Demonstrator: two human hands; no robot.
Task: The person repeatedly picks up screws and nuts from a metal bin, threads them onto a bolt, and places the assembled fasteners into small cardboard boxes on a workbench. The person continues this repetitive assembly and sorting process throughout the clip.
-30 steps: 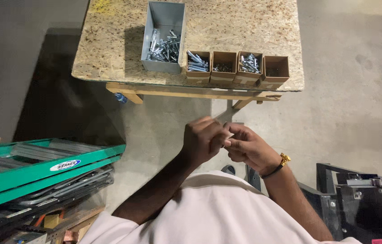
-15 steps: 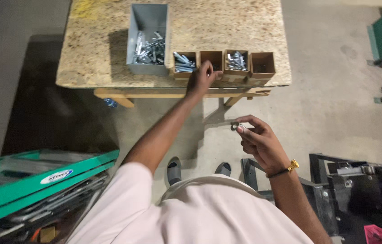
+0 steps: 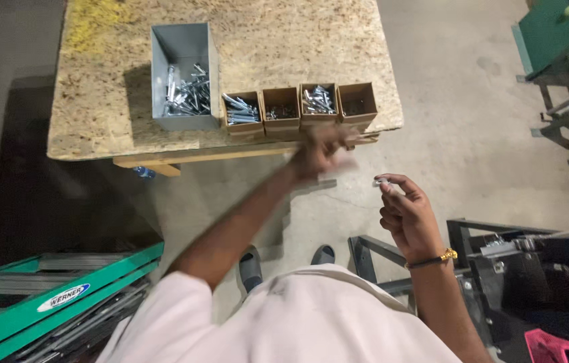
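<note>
Pinching a small metal fastener [image 3: 382, 181] between thumb and fingertips, the right hand [image 3: 405, 212] hovers over the floor, near the table's front edge. The left hand [image 3: 321, 151], blurred so its grip cannot be told, lies nearer the cardboard boxes [image 3: 298, 107], just below them.

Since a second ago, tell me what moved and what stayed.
The left hand left the right hand, reached into the second cardboard box, and is now pulling back, blurred, in front of the table edge. The right hand keeps pinching a small metal part. The grey bin and boxes stayed put.
</note>
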